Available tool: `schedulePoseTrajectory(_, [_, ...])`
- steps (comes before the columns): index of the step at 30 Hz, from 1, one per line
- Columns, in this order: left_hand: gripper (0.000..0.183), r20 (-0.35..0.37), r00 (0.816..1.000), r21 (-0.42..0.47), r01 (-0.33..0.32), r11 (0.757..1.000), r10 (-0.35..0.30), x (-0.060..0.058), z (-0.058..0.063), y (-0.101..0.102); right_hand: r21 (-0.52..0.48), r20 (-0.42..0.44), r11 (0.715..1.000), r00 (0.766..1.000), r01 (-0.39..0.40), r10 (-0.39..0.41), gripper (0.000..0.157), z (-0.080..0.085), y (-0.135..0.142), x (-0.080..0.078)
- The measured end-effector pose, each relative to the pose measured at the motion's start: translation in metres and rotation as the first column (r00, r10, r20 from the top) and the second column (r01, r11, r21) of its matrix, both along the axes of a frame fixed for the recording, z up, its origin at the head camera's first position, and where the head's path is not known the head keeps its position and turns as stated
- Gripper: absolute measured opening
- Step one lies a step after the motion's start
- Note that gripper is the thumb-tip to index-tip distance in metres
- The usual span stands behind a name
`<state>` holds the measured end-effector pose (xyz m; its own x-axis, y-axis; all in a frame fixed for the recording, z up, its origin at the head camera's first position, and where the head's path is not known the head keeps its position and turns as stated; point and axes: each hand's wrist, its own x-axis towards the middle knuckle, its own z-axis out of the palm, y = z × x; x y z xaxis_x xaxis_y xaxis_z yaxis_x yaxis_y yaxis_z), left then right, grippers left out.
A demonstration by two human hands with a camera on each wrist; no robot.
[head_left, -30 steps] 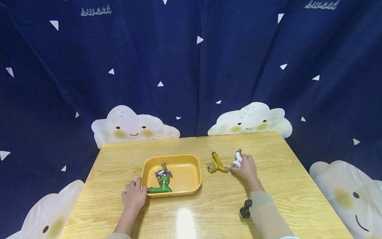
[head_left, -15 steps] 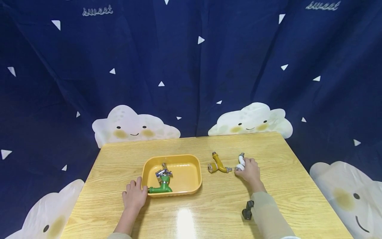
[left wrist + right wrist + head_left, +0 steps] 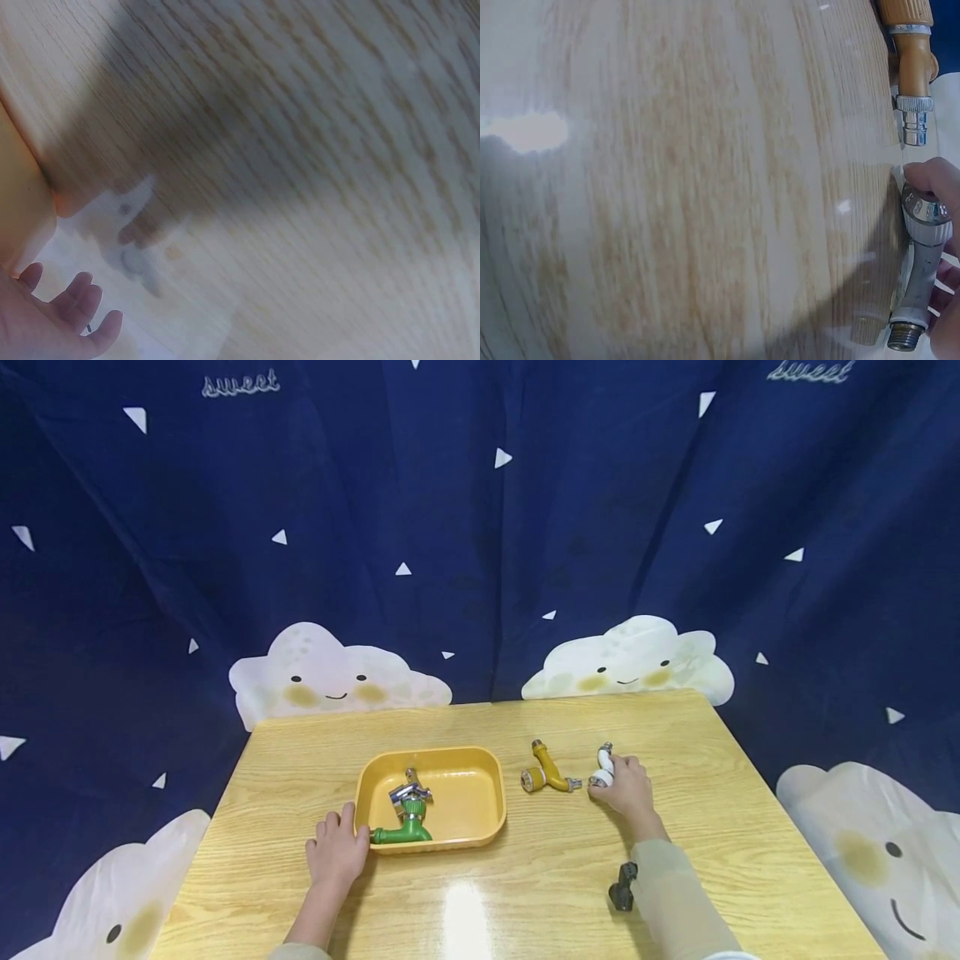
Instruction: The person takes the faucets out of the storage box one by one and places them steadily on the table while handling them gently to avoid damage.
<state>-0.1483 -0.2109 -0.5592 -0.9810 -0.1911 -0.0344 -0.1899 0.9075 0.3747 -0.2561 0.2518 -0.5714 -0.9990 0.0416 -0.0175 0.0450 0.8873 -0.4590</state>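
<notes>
A white faucet [image 3: 606, 762] with metal ends is held in my right hand [image 3: 630, 789], right of the tray. The right wrist view shows the thumb [image 3: 930, 176] at the metal cap end of this white faucet [image 3: 924, 274], its threaded end pointing down the frame. Just left of it lies a mustard-yellow faucet [image 3: 553, 772]. My left hand [image 3: 336, 852] rests against the left wall of the yellow tray [image 3: 468, 806], its fingers loose; in the left wrist view the fingers [image 3: 82, 300] are relaxed beside the tray's side. Inside the tray lies a green faucet [image 3: 408, 832] with chrome parts.
The wooden table [image 3: 525, 877] reaches back to a dark blue curtain [image 3: 480, 527] with cloud prints. A black device [image 3: 622, 887] sits at the right sleeve's cuff. Glare shines on the table's front middle.
My right hand has shifted the white faucet slightly right and nearer to me, then held it there. The left hand, tray and yellow faucet have stayed in place.
</notes>
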Motion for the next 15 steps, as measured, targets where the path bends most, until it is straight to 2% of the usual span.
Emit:
schedulePoseTrajectory(8, [0.050, 0.013, 1.000, -0.008, 0.001, 1.000, -0.001, -0.0004, -0.0008, -0.0008, -0.001, -0.009, 1.000, 1.000, -0.004, 0.004, 0.081, 0.0003, -0.0005, 0.0016])
schedulePoseTrajectory(15, [0.050, -0.005, 1.000, -0.005, 0.000, 1.000, 0.000, -0.0009, -0.0017, -0.0005, 0.002, -0.008, 0.999, 0.999, -0.033, 0.033, 0.085, 0.0059, -0.0005, 0.0012])
